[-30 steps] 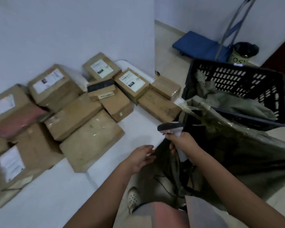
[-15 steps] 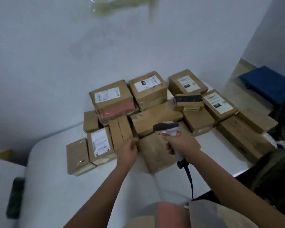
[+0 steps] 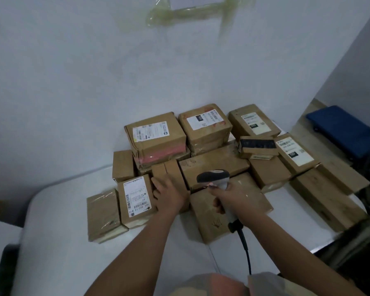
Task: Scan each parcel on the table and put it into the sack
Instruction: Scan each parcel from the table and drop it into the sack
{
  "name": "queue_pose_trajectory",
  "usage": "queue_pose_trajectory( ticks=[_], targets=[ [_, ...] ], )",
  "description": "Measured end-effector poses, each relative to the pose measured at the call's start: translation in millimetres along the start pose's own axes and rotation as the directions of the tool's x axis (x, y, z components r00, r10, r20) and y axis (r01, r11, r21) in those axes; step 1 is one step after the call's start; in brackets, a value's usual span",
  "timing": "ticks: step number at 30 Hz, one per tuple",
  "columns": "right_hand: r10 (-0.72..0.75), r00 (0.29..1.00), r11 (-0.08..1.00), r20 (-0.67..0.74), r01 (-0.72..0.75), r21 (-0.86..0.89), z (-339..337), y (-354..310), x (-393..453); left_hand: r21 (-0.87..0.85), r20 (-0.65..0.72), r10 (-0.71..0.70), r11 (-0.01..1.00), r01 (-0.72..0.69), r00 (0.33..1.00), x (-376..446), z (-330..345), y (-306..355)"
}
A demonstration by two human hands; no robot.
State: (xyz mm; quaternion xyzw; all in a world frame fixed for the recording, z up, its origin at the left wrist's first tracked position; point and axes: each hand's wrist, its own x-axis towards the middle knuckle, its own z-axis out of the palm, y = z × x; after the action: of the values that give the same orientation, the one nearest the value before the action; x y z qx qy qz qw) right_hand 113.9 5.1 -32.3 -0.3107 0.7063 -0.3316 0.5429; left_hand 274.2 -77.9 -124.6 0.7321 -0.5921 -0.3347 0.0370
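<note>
Parcels fill the middle of the frame, brown boxes packed close together on a white table [image 3: 58, 242] against a pale wall [image 3: 73, 71]. We see the left hand [image 3: 169, 194] lying on a small plain box [image 3: 169, 170] at centre, fingers spread and fairly straight over its top, with the thumb side against a labelled parcel [image 3: 136, 200] just to the left. Whether the fingers grip the box's far edge we cannot tell. The right hand [image 3: 233, 199] is wrapped round the handle of a barcode scanner [image 3: 214, 177], whose dark head sits above the knuckles at centre; a faint red glow shows under the head. Its black cable [image 3: 245, 251] runs down toward the bottom of the frame. Under that hand lies a flat taped parcel [image 3: 209, 218]. Behind, along the wall, stand a box with red tape [image 3: 156, 139] and two more labelled ones to the right. Only a dark fold at the lower right edge could be the sack [image 3: 350, 248]; we cannot make it out clearly. A blue mat [image 3: 346, 129] lies on the floor at the right edge.
</note>
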Motion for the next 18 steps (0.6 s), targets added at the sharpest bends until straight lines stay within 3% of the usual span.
queue_pose_trajectory(
  ticks=[4,11,18],
  targets=[
    [0.019,0.999,1.000,-0.039,-0.019,0.020,-8,12,6,-0.053,0.037,-0.077,0.995,0.079,0.996,7,5,4],
    [0.028,0.997,0.994,-0.071,-0.021,0.106,-17,24,7,-0.247,-0.121,0.028,0.967,-0.058,0.992,-7,-15,-17],
    [0.025,0.996,0.993,-0.080,-0.015,0.117,-15,28,3,-0.547,-0.139,0.085,0.824,-0.148,0.987,-33,-50,-43]
  ],
)
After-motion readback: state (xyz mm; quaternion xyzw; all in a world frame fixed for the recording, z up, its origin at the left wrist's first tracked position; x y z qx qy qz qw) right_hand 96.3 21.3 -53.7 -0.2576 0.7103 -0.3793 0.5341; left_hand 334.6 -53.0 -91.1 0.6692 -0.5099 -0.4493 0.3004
